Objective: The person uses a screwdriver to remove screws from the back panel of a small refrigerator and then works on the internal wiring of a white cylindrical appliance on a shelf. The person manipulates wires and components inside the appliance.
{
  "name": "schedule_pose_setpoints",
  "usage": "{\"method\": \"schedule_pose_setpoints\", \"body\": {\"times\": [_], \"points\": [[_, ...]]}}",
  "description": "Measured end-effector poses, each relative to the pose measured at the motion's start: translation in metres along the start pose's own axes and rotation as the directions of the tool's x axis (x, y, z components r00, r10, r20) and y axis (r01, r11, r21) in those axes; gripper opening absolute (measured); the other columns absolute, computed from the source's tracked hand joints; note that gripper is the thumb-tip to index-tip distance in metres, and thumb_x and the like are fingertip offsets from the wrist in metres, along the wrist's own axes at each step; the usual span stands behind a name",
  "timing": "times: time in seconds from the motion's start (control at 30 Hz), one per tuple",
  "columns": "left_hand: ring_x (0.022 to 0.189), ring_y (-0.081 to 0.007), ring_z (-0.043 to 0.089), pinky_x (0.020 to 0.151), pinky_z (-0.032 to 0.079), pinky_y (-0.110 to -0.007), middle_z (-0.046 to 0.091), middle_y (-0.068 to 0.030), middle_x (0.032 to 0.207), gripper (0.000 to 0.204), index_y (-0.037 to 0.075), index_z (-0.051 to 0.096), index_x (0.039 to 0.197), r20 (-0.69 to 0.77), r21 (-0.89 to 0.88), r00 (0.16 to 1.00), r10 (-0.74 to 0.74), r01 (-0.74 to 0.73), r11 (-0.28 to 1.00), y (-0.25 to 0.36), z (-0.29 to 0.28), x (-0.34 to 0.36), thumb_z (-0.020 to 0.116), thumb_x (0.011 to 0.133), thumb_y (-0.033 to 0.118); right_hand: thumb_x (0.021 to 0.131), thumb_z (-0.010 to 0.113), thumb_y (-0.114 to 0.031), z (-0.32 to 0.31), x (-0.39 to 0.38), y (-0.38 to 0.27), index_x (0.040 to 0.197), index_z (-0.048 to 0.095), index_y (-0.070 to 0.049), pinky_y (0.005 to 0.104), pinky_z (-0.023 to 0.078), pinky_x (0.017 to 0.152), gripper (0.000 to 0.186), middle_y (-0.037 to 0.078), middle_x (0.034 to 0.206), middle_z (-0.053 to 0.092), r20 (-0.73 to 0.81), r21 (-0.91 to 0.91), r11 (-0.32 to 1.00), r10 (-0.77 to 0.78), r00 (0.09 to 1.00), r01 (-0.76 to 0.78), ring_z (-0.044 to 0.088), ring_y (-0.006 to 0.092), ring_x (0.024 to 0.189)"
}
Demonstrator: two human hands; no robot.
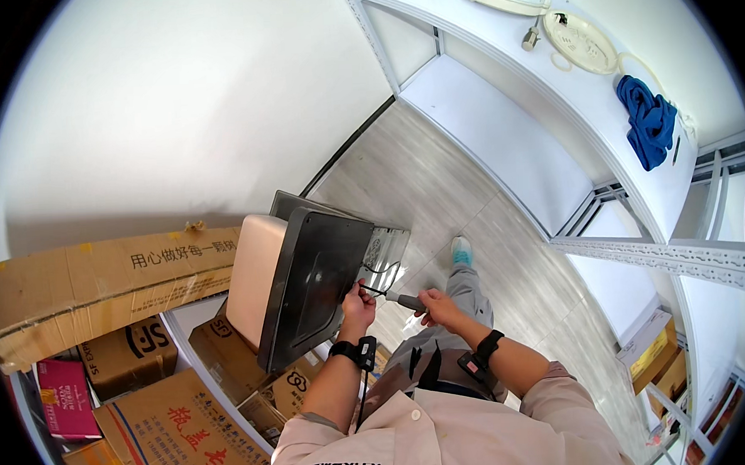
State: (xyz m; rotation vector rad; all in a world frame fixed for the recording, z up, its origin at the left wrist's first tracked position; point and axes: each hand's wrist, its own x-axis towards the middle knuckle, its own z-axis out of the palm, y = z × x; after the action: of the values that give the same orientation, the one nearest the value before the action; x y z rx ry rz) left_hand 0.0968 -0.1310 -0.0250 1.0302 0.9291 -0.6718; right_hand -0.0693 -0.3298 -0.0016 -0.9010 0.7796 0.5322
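A boxy appliance [318, 276] with a black panel and a pale copper-coloured shell lies on its side in front of me, tilted. My right hand [436, 308] is closed round the grey handle of a screwdriver [406, 302]. Its thin shaft points left toward the black panel's right edge. At the shaft's tip, close against that edge, the fingers of my left hand [357, 306] are pinched together. Whether they hold the shaft or a small part is too small to tell. What supports the appliance is mostly hidden.
A long cardboard box [109, 281] lies left of the appliance, above shelves of cartons [186, 436]. White shelving [501, 135] runs along the right, bearing a cream round cover [580, 42] and a blue cloth [649, 122]. My foot [461, 250] stands on the grey floor [403, 165].
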Motion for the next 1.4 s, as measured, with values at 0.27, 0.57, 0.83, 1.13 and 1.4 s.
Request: {"method": "schedule_pose_setpoints", "body": {"times": [0.27,0.57,0.83,1.13,1.4], "points": [[0.055,-0.008,0.037,0.052,0.034,-0.026,0.041,0.0054,0.07,0.018,0.011,0.063,0.106,-0.053,-0.038,0.998,0.017,-0.019,0.999,-0.005,0.007,0.001,0.055,0.105,0.027,0.097,0.067,-0.026,-0.004,0.012,0.018,0.13,0.05,-0.008,0.0287,0.05,0.056,0.042,0.006,0.092,0.067,-0.021,-0.188,0.97,-0.162,0.987,0.156,0.061,0.0124,0.065],[0.055,-0.0085,0.037,0.051,0.034,-0.028,0.041,0.0043,0.071,0.021,0.01,0.063,0.11,-0.104,-0.003,0.992,0.075,-0.076,0.997,-0.01,0.003,0.005,0.053,0.106,0.028,0.096,0.067,-0.025,-0.029,-0.007,0.024,0.129,0.05,-0.006,0.0316,0.05,0.058,0.042,0.009,0.092,0.066,-0.086,-0.162,0.972,-0.183,0.979,0.168,0.061,0.0149,0.065],[0.057,-0.0098,0.041,0.053,0.036,-0.028,0.045,0.0029,0.073,0.03,0.004,0.062,0.113,0.002,0.067,1.0,0.007,-0.007,0.998,-0.026,0.009,0.002,0.051,0.105,0.031,0.1,0.063,-0.026,-0.073,-0.051,0.005,0.128,0.045,-0.007,0.0304,0.051,0.063,0.038,0.009,0.096,0.068,-0.136,-0.09,0.986,-0.15,0.979,0.139,0.061,0.0143,0.071],[0.072,-0.0153,0.053,0.068,0.048,-0.028,0.061,-0.0065,0.092,0.023,0.003,0.06,0.117,0.144,-0.242,0.984,-0.101,0.134,0.961,-0.055,0.072,-0.031,0.041,0.104,0.006,0.104,0.056,-0.025,-0.12,-0.06,-0.062,0.132,0.044,-0.009,0.0291,0.048,0.065,0.034,0.009,0.102,0.067,0.004,0.069,0.971,-0.229,0.973,0.228,0.057,0.013,0.069],[0.072,-0.0104,0.058,0.068,0.051,-0.022,0.066,-0.0024,0.092,0.017,0.006,0.061,0.113,0.276,-0.45,0.959,0.061,0.072,0.89,-0.091,0.145,-0.043,0.051,0.107,0.018,0.1,0.059,-0.014,-0.146,-0.058,-0.139,0.148,0.039,-0.01,0.028,0.05,0.075,0.052,0.006,0.118,0.065,0.435,-0.128,0.971,-0.127,0.891,0.201,0.06,0.0115,0.081]]}}
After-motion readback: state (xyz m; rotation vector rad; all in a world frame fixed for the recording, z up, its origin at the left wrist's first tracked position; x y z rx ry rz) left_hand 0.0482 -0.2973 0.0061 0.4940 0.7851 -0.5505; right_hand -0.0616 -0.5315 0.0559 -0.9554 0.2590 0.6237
